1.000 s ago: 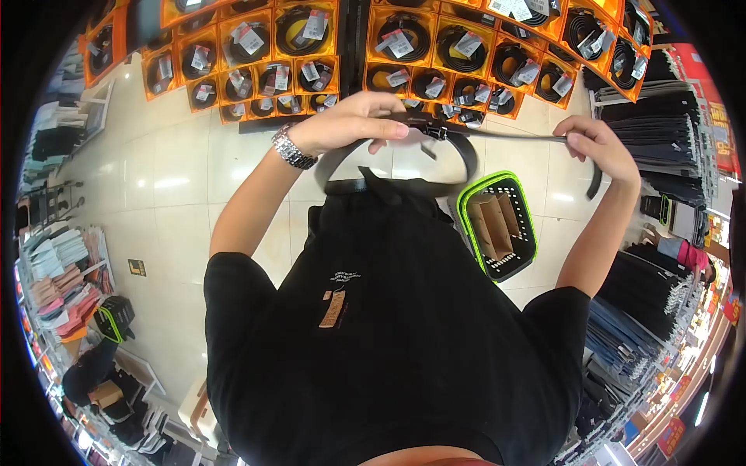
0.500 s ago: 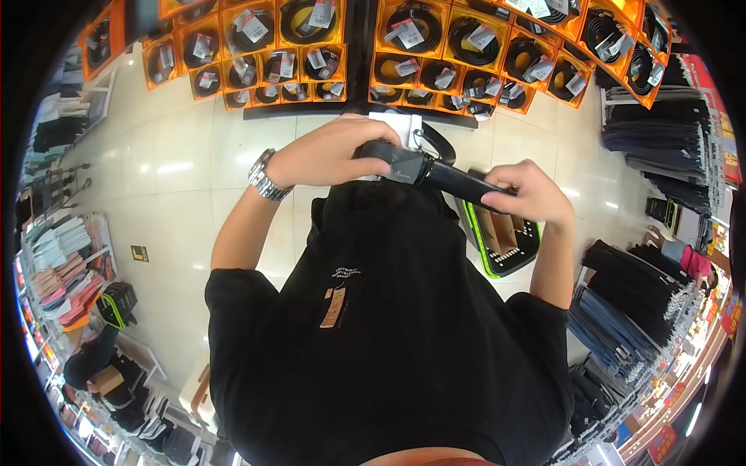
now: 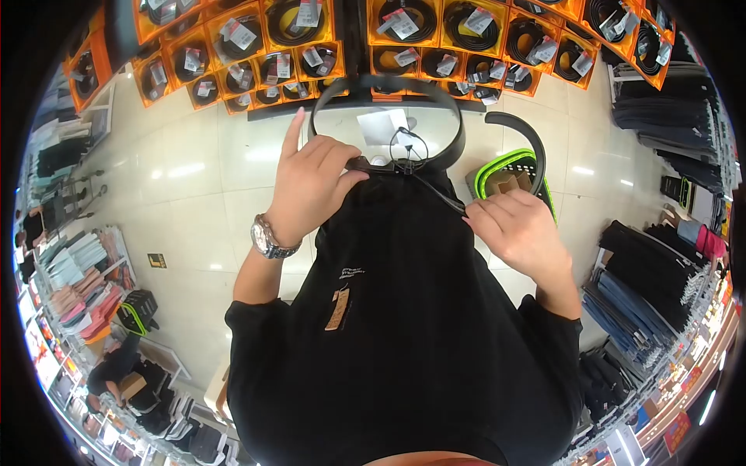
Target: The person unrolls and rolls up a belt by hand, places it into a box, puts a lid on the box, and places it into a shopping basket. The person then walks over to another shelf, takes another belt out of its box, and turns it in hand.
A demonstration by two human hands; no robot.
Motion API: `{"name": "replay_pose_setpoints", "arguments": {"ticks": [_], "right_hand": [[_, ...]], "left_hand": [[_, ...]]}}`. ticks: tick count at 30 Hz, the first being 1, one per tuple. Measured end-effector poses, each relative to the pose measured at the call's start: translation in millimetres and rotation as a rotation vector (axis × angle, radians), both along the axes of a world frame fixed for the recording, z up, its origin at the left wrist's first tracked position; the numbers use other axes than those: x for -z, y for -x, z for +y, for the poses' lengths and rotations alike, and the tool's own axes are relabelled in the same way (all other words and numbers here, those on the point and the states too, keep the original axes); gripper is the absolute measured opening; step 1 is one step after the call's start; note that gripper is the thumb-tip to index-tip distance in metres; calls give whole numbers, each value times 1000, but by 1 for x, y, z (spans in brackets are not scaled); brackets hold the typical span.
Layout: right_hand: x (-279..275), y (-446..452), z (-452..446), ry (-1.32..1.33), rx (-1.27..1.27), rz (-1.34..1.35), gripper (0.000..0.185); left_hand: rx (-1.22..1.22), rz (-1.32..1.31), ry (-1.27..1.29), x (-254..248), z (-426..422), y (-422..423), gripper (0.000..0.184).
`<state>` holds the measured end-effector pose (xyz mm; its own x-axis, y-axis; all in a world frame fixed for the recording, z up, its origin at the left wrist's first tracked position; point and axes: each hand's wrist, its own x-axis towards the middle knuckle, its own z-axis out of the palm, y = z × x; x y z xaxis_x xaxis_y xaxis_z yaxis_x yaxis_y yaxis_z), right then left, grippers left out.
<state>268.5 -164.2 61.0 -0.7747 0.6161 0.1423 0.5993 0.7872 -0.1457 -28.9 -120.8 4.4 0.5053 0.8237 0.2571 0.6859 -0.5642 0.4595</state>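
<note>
While my left hand (image 3: 318, 182) pinches the belt (image 3: 457, 144) beside its buckle (image 3: 402, 166), my right hand (image 3: 519, 231) grips the strap, perhaps for steadying it. White tag (image 3: 381, 126) is beyond both.

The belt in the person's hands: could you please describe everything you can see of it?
The belt is a dark, smooth, leather-like strap, bent into a wide, raised loop. The left hand pinches it beside the dark buckle; the right hand grips the strap on the other side. Its rounded free end curls up beyond that hand, in view across the green-rimmed basket. A white tag shows inside the loop, near a thin dark cord.
</note>
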Motion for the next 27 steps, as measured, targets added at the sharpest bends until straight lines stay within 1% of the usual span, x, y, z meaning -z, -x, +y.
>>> {"name": "replay_pose_setpoints", "arguments": {"ticks": [1,2,4,5,7,8,10,11,13,14,16,18,20,21,22,24,27], "right_hand": [[0,0,1,10,17,-6,18],[1,-1,2,10,20,-4,18],[3,-2,6,34,67,-11,18],[7,-2,7,35,69,-10,18],[14,-2,9,89,147,40,18],[15,-2,11,91,145,41,18],[16,-1,13,110,143,82,19],[16,0,15,110,139,83,19],[16,3,16,8,58,179,19],[18,4,16,8,56,182,19],[24,5,15,-180,-7,234,20],[24,5,15,-209,-21,249,20],[24,6,14,-236,-44,262,17],[24,7,15,-241,-45,277,16],[24,7,15,-241,-42,275,16],[23,7,16,-240,-31,287,18],[24,6,15,-243,-27,294,18]], "left_hand": [[-25,-15,-64,1,-1,-1,25],[-21,-14,-64,1,-3,-1,25],[-83,-16,-233,2,-4,-1,22],[-80,-15,-232,1,-5,-1,22],[-64,5,-409,0,-7,1,18],[-65,6,-408,-1,-7,3,18],[-61,38,-552,-1,-9,7,15],[-64,40,-552,-2,-9,8,15],[-71,1,-707,-5,-10,11,15],[-72,4,-707,-6,-12,12,15],[-138,-41,-743,-5,-15,15,20],[-149,-70,-759,-2,-14,13,26],[-262,18,-705,-3,-13,9,22],[-273,20,-697,-2,-13,8,18],[-271,17,-696,-1,-11,7,18],[-253,-59,-706,2,-9,6,11],[-222,-19,-712,-1,-11,9,11]]}}
